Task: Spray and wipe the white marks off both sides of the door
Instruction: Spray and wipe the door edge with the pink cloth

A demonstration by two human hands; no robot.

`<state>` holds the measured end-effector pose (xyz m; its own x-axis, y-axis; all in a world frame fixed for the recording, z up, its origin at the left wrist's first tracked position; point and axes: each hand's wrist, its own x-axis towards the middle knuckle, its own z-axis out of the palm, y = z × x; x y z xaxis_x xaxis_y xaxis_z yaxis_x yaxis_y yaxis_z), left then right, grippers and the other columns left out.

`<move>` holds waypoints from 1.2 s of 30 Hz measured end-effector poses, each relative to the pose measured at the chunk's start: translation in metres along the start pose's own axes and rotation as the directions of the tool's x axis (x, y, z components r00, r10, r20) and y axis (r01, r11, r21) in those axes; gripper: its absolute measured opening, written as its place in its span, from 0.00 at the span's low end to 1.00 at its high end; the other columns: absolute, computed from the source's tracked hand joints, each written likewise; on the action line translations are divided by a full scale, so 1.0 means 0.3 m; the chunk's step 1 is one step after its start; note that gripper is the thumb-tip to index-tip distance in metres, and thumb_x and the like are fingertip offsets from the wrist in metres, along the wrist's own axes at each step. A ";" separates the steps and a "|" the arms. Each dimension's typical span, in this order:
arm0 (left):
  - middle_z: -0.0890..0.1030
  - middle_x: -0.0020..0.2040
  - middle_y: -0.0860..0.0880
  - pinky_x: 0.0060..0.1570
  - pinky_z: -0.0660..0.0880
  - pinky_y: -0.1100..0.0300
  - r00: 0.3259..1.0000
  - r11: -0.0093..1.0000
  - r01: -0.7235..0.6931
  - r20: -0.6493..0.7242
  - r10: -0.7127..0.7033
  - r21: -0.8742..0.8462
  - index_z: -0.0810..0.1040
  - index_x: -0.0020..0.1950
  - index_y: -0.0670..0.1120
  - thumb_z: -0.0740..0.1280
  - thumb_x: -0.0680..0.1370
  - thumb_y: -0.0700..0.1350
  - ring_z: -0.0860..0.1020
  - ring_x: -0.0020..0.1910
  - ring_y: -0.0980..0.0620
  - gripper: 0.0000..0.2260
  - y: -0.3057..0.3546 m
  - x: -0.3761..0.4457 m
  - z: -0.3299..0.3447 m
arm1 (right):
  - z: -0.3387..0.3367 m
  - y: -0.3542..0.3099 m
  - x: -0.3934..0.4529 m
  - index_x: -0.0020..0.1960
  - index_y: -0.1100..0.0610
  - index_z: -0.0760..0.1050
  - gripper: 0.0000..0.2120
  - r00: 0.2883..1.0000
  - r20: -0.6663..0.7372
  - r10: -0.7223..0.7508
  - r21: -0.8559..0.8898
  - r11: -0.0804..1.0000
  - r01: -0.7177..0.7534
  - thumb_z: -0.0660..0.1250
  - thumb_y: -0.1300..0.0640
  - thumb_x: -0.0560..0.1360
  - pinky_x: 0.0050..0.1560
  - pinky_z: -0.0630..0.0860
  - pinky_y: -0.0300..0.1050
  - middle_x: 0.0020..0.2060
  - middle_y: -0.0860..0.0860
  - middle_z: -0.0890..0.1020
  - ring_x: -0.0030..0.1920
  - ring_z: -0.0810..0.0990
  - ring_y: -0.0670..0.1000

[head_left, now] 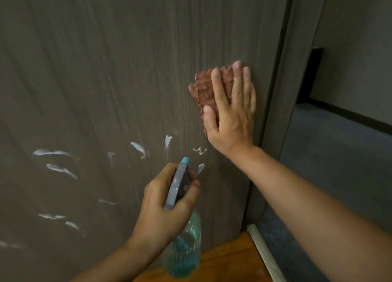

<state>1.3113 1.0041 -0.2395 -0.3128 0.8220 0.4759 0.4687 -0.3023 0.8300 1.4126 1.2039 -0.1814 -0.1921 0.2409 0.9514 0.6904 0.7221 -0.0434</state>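
A grey-brown wood-grain door (127, 59) fills most of the view. Several white marks (140, 149) streak its lower half, from the far left across to near its right edge. My right hand (232, 110) lies flat with straight fingers, pressing a reddish-brown cloth (202, 86) against the door near its right edge, above the marks. My left hand (167, 201) grips a clear teal spray bottle (183, 250) by its neck. The bottle's grey trigger head with a blue nozzle (185, 161) points at the door.
The door's edge and frame (282, 91) run down the right side. Beyond them lies a dim room with dark carpet (339, 165) and a dark skirting board. Orange wood floor (229, 260) and a pale threshold strip (263, 254) sit below the door.
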 end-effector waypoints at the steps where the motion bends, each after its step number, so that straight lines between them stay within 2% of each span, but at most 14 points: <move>1: 0.76 0.34 0.47 0.30 0.71 0.54 1.000 1.000 0.002 -0.013 -0.002 0.009 0.79 0.46 0.45 0.72 0.80 0.41 0.72 0.30 0.51 0.04 -0.005 0.004 -0.009 | 0.010 -0.009 -0.021 0.83 0.56 0.58 0.32 1.000 -0.004 -0.007 0.002 1.000 0.007 0.60 0.45 0.82 0.82 0.46 0.62 0.82 0.66 0.54 0.82 0.49 0.66; 4: 0.75 0.33 0.46 0.30 0.71 0.50 0.999 0.999 0.032 -0.035 -0.032 0.021 0.78 0.46 0.43 0.72 0.80 0.41 0.71 0.29 0.51 0.05 -0.022 0.011 -0.041 | 0.074 -0.026 -0.241 0.84 0.50 0.53 0.33 0.987 0.110 -0.116 0.004 0.993 0.117 0.56 0.42 0.82 0.81 0.41 0.59 0.83 0.59 0.50 0.83 0.43 0.61; 7: 0.74 0.33 0.46 0.30 0.70 0.48 0.998 0.998 0.039 -0.046 -0.037 0.041 0.77 0.46 0.42 0.73 0.79 0.41 0.70 0.29 0.47 0.06 -0.034 0.010 -0.074 | 0.129 -0.008 -0.494 0.85 0.44 0.42 0.38 0.923 0.278 -0.266 -0.076 0.952 0.298 0.56 0.38 0.82 0.81 0.40 0.56 0.84 0.54 0.44 0.84 0.43 0.58; 11: 0.75 0.34 0.45 0.30 0.69 0.53 0.997 0.998 0.029 -0.071 -0.025 0.055 0.78 0.46 0.43 0.72 0.79 0.41 0.71 0.30 0.45 0.05 -0.030 0.006 -0.114 | 0.115 0.035 -0.444 0.84 0.43 0.48 0.37 0.897 0.259 -0.359 -0.047 0.923 0.383 0.60 0.39 0.81 0.82 0.43 0.53 0.83 0.54 0.54 0.83 0.50 0.58; 13: 0.76 0.34 0.45 0.29 0.70 0.58 0.997 0.998 0.026 -0.067 -0.022 0.052 0.79 0.46 0.45 0.72 0.80 0.41 0.72 0.30 0.46 0.04 -0.023 0.009 -0.131 | 0.075 0.037 -0.292 0.83 0.47 0.54 0.33 0.937 0.177 -0.300 0.016 0.953 0.302 0.60 0.41 0.82 0.82 0.41 0.53 0.82 0.53 0.54 0.83 0.49 0.57; 15: 0.77 0.35 0.45 0.29 0.70 0.60 0.997 0.999 0.019 -0.071 -0.016 0.051 0.80 0.47 0.45 0.72 0.80 0.40 0.73 0.31 0.45 0.04 -0.018 0.016 -0.141 | 0.031 0.027 -0.110 0.83 0.52 0.57 0.31 0.992 0.049 -0.117 0.037 0.993 0.116 0.57 0.41 0.84 0.82 0.42 0.55 0.83 0.56 0.52 0.83 0.47 0.59; 17: 0.77 0.35 0.47 0.29 0.70 0.63 0.997 0.999 0.017 -0.070 -0.014 0.039 0.79 0.47 0.44 0.71 0.81 0.40 0.72 0.30 0.50 0.04 -0.011 0.023 -0.144 | 0.000 0.003 0.022 0.83 0.56 0.59 0.32 0.998 -0.054 0.034 0.035 0.999 -0.032 0.57 0.42 0.84 0.82 0.46 0.59 0.82 0.64 0.54 0.82 0.50 0.65; 19: 0.76 0.34 0.48 0.29 0.69 0.64 0.998 0.999 0.014 -0.068 -0.012 0.037 0.79 0.47 0.45 0.71 0.81 0.40 0.72 0.30 0.54 0.04 -0.005 0.026 -0.147 | 0.006 -0.032 0.027 0.82 0.58 0.59 0.32 0.995 -0.075 0.059 0.022 0.998 -0.057 0.59 0.45 0.83 0.82 0.48 0.62 0.81 0.66 0.55 0.82 0.50 0.66; 22: 0.76 0.34 0.47 0.29 0.69 0.63 0.997 0.999 0.023 -0.069 -0.020 0.043 0.79 0.47 0.44 0.72 0.80 0.40 0.71 0.30 0.53 0.04 0.002 0.022 -0.153 | 0.064 -0.067 -0.195 0.84 0.54 0.54 0.33 0.989 0.107 -0.099 0.012 0.995 0.098 0.58 0.44 0.83 0.82 0.41 0.60 0.83 0.59 0.44 0.83 0.41 0.61; 25: 0.75 0.35 0.44 0.29 0.69 0.62 0.998 0.998 0.034 -0.062 -0.031 0.045 0.78 0.46 0.44 0.72 0.80 0.41 0.70 0.30 0.50 0.05 0.009 0.007 -0.164 | 0.122 -0.030 -0.479 0.85 0.51 0.42 0.38 0.905 0.312 -0.288 -0.106 0.937 0.334 0.56 0.42 0.82 0.81 0.36 0.55 0.84 0.55 0.38 0.83 0.39 0.58; 29: 0.75 0.35 0.45 0.28 0.68 0.64 0.997 0.996 0.024 -0.076 -0.018 0.083 0.78 0.44 0.45 0.72 0.80 0.41 0.71 0.29 0.50 0.06 0.030 -0.009 -0.184 | 0.127 0.032 -0.523 0.85 0.50 0.39 0.40 0.864 0.340 -0.372 -0.146 0.886 0.439 0.56 0.43 0.81 0.82 0.41 0.52 0.84 0.52 0.39 0.84 0.40 0.55; 31: 0.74 0.34 0.44 0.28 0.68 0.63 0.996 0.997 0.018 -0.084 -0.012 0.077 0.78 0.44 0.44 0.72 0.80 0.41 0.70 0.29 0.52 0.06 0.041 -0.008 -0.194 | 0.099 0.040 -0.414 0.85 0.48 0.40 0.39 0.883 0.307 -0.356 -0.073 0.916 0.395 0.59 0.46 0.81 0.83 0.44 0.53 0.84 0.51 0.42 0.83 0.40 0.54; 34: 0.75 0.34 0.45 0.28 0.70 0.61 0.996 0.997 -0.005 -0.086 0.012 0.078 0.78 0.44 0.45 0.72 0.80 0.42 0.71 0.29 0.52 0.06 0.047 0.003 -0.206 | 0.039 -0.021 -0.186 0.85 0.51 0.44 0.34 0.979 0.161 -0.122 0.027 0.993 0.119 0.56 0.48 0.85 0.83 0.45 0.56 0.83 0.53 0.45 0.83 0.39 0.55; 36: 0.76 0.35 0.47 0.29 0.71 0.61 0.996 0.997 -0.026 -0.083 0.032 0.073 0.79 0.46 0.47 0.72 0.81 0.41 0.72 0.30 0.53 0.05 0.047 0.012 -0.208 | 0.018 -0.063 -0.079 0.84 0.57 0.49 0.33 0.998 0.055 0.002 0.064 0.998 -0.006 0.57 0.50 0.84 0.83 0.43 0.57 0.83 0.57 0.48 0.83 0.40 0.56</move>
<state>1.2653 0.9727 -0.2079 -0.3649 0.7689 0.5250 0.5360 -0.2875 0.7937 1.4002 1.1880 -0.2047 -0.2290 0.2780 0.9329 0.6457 0.7606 -0.0682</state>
